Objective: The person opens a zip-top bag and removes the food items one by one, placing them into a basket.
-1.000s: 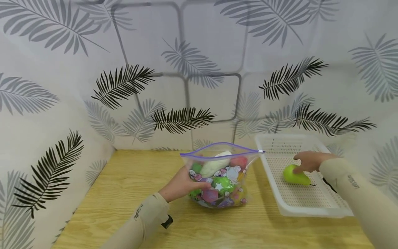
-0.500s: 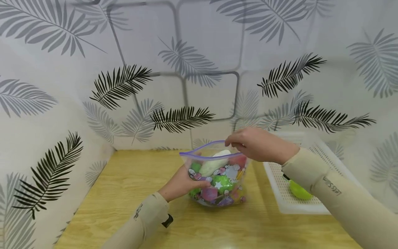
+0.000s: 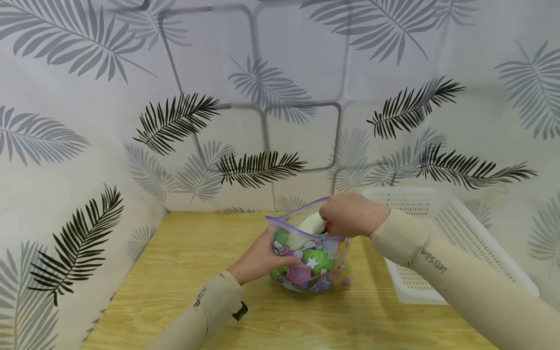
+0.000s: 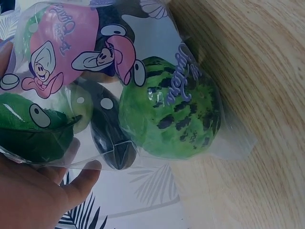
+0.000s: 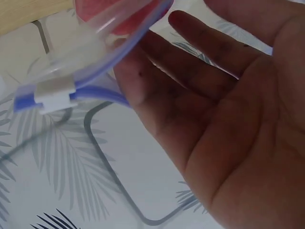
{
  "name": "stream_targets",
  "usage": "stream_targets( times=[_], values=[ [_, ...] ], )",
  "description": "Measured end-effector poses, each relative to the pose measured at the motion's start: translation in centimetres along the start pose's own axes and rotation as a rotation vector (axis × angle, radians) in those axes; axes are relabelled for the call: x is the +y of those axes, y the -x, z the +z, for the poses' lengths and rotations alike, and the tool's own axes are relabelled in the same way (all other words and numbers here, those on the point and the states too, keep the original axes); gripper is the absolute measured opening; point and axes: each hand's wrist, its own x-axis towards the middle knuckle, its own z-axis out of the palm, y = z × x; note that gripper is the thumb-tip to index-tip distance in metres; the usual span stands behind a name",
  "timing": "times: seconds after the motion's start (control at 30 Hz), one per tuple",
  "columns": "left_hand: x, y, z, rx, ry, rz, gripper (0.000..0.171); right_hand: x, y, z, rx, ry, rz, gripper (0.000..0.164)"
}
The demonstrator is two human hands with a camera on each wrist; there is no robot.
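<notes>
A clear zip bag (image 3: 302,279) with a purple zip edge and cartoon print stands open-topped on the table. My left hand (image 3: 258,260) grips its left side, thumb in front and fingers behind. Through the plastic in the left wrist view show a green striped watermelon (image 4: 171,119), a long dark purple piece (image 4: 107,126) and a dark green piece (image 4: 33,138). A pale elongated piece (image 3: 308,226) lies at the bag's mouth. My right hand (image 3: 350,214) reaches into the mouth, its fingertips partly hidden. In the right wrist view its fingers extend beside a red piece (image 5: 114,14).
A white perforated basket (image 3: 516,277) stands right of the bag, partly covered by my right sleeve (image 3: 437,257). A white zip slider (image 5: 55,94) sits on the bag's edge. Behind the wooden table (image 3: 197,248) hangs a leaf-patterned cloth (image 3: 297,63).
My right hand has left the yellow-green pear in the basket and moved left into the bag's mouth. The pear no longer shows. My left hand keeps its hold on the bag.
</notes>
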Motion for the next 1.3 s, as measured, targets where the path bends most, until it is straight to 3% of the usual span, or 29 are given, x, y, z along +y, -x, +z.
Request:
stream_targets(
  times=[0.23,0.43,0.57,0.63,0.77,0.93,1.07,1.17,1.3],
  values=[
    [0.0,-0.2,0.1,0.004,-0.019,0.003,0.087,0.2,0.2,0.4,-0.049,-0.033,-0.003,0.036],
    [0.2,-0.1,0.2,-0.021,-0.004,-0.002,0.082,0.4,0.0,1.1,-0.040,0.024,0.002,0.015],
    [1.2,0.2,0.3,-0.030,0.023,0.008,0.084,0.5,0.2,1.4,-0.018,0.041,-0.027,0.006],
    [2.0,0.4,0.2,-0.035,0.041,0.012,0.088,0.6,0.3,1.3,0.006,0.024,-0.044,0.004],
    [3.3,0.9,0.0,-0.040,0.060,0.009,0.087,1.3,1.0,0.6,0.086,-0.083,-0.061,0.020],
    [3.6,0.9,0.0,-0.014,-0.001,-0.005,0.083,3.1,3.0,-1.5,0.220,-0.202,-0.063,0.029],
    [3.5,0.9,0.1,-0.018,0.001,0.012,0.084,5.7,5.4,-2.4,0.353,-0.214,0.011,0.030],
    [3.4,0.9,0.1,-0.034,0.031,0.042,0.086,8.3,7.4,-1.8,0.411,-0.228,0.115,0.032],
    [3.3,1.0,0.1,-0.030,0.039,0.053,0.083,11.3,9.4,1.4,0.287,-0.268,0.212,0.029]
  ],
)
